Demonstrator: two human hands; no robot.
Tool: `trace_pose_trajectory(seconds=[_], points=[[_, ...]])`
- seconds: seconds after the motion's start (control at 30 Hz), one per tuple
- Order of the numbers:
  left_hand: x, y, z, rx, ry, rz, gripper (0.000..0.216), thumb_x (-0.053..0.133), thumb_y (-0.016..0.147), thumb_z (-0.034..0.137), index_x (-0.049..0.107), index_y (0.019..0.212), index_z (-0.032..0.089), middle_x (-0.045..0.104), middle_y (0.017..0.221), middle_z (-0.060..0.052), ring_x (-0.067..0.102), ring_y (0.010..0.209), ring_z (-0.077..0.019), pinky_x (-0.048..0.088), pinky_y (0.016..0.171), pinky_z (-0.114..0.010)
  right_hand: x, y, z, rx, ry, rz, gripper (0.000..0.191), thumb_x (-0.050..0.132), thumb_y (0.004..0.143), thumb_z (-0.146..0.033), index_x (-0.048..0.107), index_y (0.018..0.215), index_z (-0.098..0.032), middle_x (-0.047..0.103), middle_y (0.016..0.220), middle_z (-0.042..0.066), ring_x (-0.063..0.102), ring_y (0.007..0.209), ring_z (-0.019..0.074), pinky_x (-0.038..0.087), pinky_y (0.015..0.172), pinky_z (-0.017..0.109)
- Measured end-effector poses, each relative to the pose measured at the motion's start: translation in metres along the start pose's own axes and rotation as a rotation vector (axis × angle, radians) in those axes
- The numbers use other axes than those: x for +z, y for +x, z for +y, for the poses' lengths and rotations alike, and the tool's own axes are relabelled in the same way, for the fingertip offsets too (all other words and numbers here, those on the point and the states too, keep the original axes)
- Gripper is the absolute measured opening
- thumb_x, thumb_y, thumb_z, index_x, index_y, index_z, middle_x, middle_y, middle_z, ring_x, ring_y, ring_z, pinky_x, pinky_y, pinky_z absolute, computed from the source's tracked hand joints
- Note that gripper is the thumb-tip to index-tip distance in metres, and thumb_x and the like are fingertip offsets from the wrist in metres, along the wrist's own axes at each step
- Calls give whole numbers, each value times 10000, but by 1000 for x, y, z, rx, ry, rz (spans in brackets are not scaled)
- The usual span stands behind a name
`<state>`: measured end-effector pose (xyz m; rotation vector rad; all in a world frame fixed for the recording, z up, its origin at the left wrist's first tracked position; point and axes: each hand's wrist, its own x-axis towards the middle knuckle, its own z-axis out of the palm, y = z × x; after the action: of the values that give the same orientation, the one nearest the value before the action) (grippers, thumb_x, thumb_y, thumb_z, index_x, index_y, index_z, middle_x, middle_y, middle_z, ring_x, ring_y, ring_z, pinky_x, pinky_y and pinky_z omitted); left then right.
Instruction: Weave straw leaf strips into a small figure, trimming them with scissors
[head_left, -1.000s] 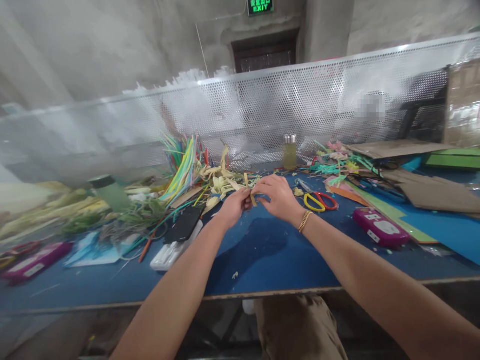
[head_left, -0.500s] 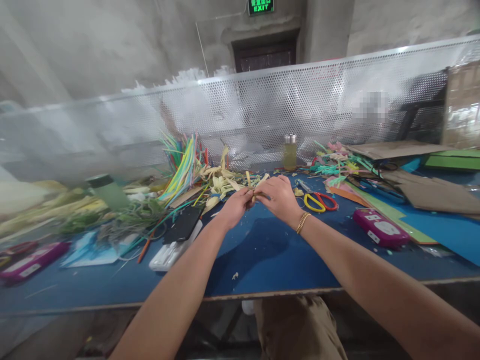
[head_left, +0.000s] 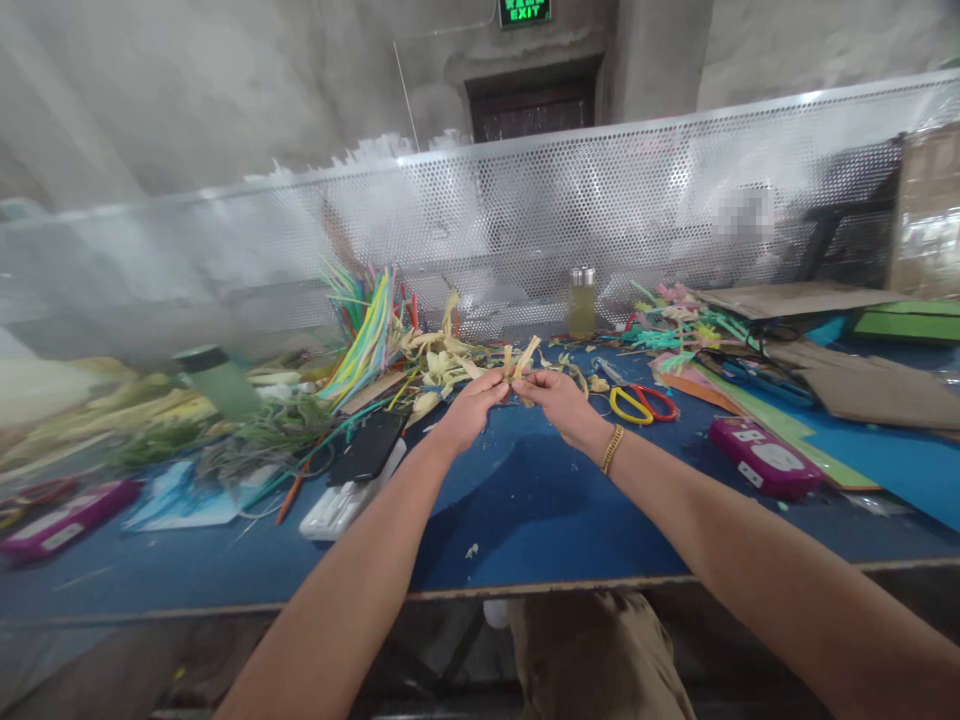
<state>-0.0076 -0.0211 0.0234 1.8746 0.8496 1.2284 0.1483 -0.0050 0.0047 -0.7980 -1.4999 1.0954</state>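
Note:
Pale yellow husk-like strips (head_left: pixel 528 354) stick up from between my fingertips, above the middle of the blue table (head_left: pixel 517 530). My left hand (head_left: pixel 477 408) pinches them from the left side. From the right, my right hand (head_left: pixel 556 396) is closed on the same strips, its fingertips close to the left ones. The lower part of the strips is hidden by my fingers. Just beyond my hands lies a heap of similar pale strips (head_left: pixel 439 368). Scissors with a yellow and a red handle (head_left: pixel 632 405) rest to the right of my right hand.
Left of my hands are a black phone (head_left: pixel 366 447) on a white box, a bundle of coloured stems (head_left: pixel 367 335) and a green-capped bottle (head_left: pixel 217 382). At right lie a purple pack (head_left: pixel 763 456) and coloured sheets (head_left: pixel 877 460). A glass bottle (head_left: pixel 581 303) stands behind.
My right hand has turned and lowered slightly, its fingers drawn back to a pinch. More of the pale strips now shows above my fingertips. My left hand stays nearly in place.

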Motion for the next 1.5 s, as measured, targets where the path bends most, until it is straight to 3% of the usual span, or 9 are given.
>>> trace_pose_trajectory(seconds=[0.3,0.47,0.67,0.77,0.9,1.0,1.1,1.23,1.5], points=[[2,1,-1,58,209,-1,350,544,864,415,622,1111,181,625,1074,-68,535,1059,-234,374,966,-375,0,3,6,120,225,-96,344,743,619,-455,542,579,-178,517,574,-23,412,570,98,350,571,256],[1,3,0,98,110,36,453,543,871,354,515,1301,213,560,1279,-79,482,1194,-226,355,1008,-367,3,1,7,129,278,-82,363,723,662,-502,560,611,-181,540,594,-17,442,586,106,381,597,264],[-1,3,0,28,15,139,483,560,853,319,444,1303,185,625,1088,-82,585,975,-196,446,879,-351,2,-2,0,45,170,-97,361,710,690,-494,569,608,-173,547,604,-23,469,602,104,401,647,277],[-3,2,2,0,-6,156,400,567,846,300,483,1217,176,628,1053,-70,592,952,-190,450,872,-347,-1,-1,-4,4,196,-22,305,771,640,-396,614,782,-177,616,726,-7,544,700,121,441,717,286],[-4,2,1,-45,-67,148,362,591,831,288,510,1165,175,639,993,-60,597,925,-190,457,841,-339,-5,1,-7,-85,221,44,457,762,649,-300,583,1061,-214,652,858,9,593,807,137,474,802,310],[-4,3,-2,-67,-125,128,350,606,825,306,530,1138,169,643,980,-61,594,904,-179,454,813,-317,-7,4,-4,-123,186,50,367,729,682,-299,611,1018,-211,668,878,21,607,819,140,480,813,323],[-6,4,-5,-98,-183,151,355,614,819,338,538,1122,170,644,917,-40,593,838,-158,447,776,-296,-9,4,-2,-174,56,83,241,712,707,-327,660,901,-194,693,882,46,624,815,163,483,793,340],[-9,6,-9,-142,-208,205,334,636,796,343,555,1063,159,633,853,-23,578,771,-138,430,733,-276,-14,0,-9,-403,-355,126,132,685,764,-311,715,860,-225,715,915,52,628,874,199,452,849,367],[-12,7,-11,-210,-282,186,244,687,740,290,604,917,144,584,711,3,512,629,-105,388,625,-247,-22,-4,-27,-718,-814,-62,216,556,871,-214,724,982,-293,717,911,15,588,885,196,401,872,359]])
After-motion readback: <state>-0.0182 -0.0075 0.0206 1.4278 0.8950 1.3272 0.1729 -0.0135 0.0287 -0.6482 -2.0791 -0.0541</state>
